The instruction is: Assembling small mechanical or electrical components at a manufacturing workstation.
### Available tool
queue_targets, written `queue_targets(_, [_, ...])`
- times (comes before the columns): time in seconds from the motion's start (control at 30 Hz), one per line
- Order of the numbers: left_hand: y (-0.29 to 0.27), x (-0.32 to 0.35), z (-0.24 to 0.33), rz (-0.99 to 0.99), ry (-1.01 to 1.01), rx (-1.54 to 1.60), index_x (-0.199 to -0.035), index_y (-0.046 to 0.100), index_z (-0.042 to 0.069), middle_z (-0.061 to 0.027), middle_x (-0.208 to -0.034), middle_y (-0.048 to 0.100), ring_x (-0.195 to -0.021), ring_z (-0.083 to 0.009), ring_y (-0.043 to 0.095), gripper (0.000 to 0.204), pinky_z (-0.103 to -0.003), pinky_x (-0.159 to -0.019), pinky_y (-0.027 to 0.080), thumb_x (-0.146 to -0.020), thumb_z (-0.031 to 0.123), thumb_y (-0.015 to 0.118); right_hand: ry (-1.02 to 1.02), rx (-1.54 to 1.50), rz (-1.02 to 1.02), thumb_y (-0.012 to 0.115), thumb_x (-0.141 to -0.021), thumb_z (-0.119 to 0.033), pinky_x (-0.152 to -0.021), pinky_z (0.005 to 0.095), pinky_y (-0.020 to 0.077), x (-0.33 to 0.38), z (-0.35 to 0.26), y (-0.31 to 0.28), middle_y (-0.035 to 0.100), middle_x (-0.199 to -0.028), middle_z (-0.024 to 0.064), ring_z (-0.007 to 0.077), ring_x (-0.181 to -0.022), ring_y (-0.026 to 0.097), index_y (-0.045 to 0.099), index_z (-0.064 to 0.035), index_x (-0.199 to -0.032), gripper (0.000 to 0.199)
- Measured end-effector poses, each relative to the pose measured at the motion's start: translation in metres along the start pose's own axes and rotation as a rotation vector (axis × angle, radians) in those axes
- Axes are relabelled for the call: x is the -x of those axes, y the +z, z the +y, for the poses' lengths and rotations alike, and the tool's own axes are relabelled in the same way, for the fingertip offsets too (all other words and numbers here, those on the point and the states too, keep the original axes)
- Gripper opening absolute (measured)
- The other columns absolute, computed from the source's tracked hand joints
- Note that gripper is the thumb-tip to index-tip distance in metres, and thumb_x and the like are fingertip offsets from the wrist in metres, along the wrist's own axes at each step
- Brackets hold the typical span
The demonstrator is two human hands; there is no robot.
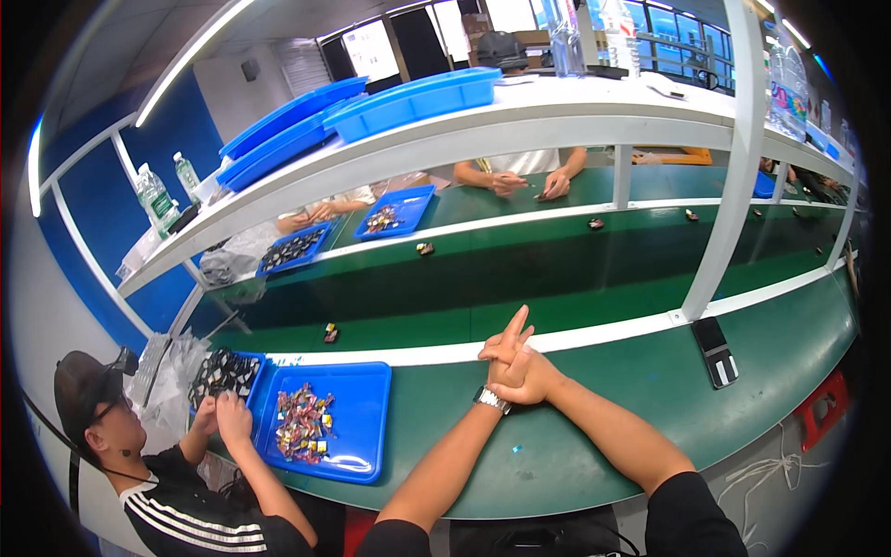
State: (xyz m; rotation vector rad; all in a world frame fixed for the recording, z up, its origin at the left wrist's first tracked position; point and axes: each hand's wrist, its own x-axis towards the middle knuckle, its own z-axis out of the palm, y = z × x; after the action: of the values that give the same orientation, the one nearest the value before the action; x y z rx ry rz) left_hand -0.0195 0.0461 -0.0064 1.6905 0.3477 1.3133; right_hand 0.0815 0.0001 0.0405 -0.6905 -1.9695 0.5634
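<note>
My two hands are together over the near green work surface, just in front of the white rail. My left hand, with a metal-band watch on its wrist, has fingers stretched away from me. My right hand comes in from the right and is closed around the lower part of my left hand. Some fingers overlap, so I cannot separate them all. No tool or part shows in either hand. Nearest on the left is a blue tray holding a pile of small wired parts.
A co-worker at the left handles something beside a tray of black parts. Beyond the rail, a green conveyor belt carries scattered parts. A white post rises at right, near a black flat case. Others work opposite.
</note>
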Motion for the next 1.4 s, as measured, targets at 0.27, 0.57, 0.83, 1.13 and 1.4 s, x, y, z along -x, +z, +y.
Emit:
queue_targets(0.27, [-0.005,0.002,0.014,-0.006,-0.066,-0.178,-0.153,0.024,0.002,-0.0223,-0.157,0.026,-0.146,-0.0367,0.025,0.075,-0.049,-0.114,0.032,-0.087,0.025,0.049,0.004,0.084,0.003,0.073,-0.073,-0.038,-0.094,0.0462,0.0483,0.003,0.011,0.007,0.049,-0.132,0.0187,0.0403,-0.109,0.057,0.048,-0.0111,-0.135,0.072])
queue_targets(0.57, [-0.087,-0.064,0.042,0.485,-0.217,-0.795,-0.128,0.057,0.007,-0.0192,-0.115,0.068,-0.109,-0.0375,0.064,0.049,-0.044,-0.089,0.052,-0.088,0.034,0.064,0.3,0.123,0.166,0.069,-0.088,-0.029,-0.09,0.0393,0.0509,0.004,0.021,-0.004,0.049,-0.132,0.0146,0.0283,-0.103,0.062,0.047,-0.0067,-0.138,0.059])
queue_targets(0.83, [-0.271,-0.054,0.07,0.531,-0.871,-1.509,-0.132,0.054,0.006,-0.0239,-0.127,0.061,-0.118,-0.0398,0.058,0.064,-0.045,-0.1,0.048,-0.077,0.036,0.07,0.35,0.187,0.207,0.066,-0.09,-0.023,-0.083,0.037,0.0519,0.007,0.032,0.002,0.059,-0.114,0.0094,0.024,-0.093,0.064,0.063,-0.006,-0.112,0.029])
queue_targets(1.13, [-0.309,-0.02,0.058,0.488,-1.03,-1.582,-0.125,0.059,0.014,-0.0162,-0.118,0.067,-0.112,-0.0356,0.063,0.056,-0.044,-0.093,0.052,-0.075,0.027,0.08,0.375,0.156,0.203,0.067,-0.089,-0.022,-0.077,0.0348,0.0525,0.006,0.036,-0.001,0.062,-0.107,0.0072,0.0199,-0.083,0.064,0.064,-0.0054,-0.109,0.026])
queue_targets(1.4, [-0.267,-0.038,0.057,0.492,-0.596,-1.438,-0.125,0.062,0.015,-0.0152,-0.105,0.072,-0.101,-0.0328,0.069,0.058,-0.043,-0.09,0.054,-0.07,0.021,0.078,0.358,0.168,0.221,0.067,-0.089,-0.019,-0.074,0.0332,0.0517,0.002,0.034,0.001,0.062,-0.103,0.0079,0.0191,-0.08,0.063,0.065,-0.003,-0.109,0.025])
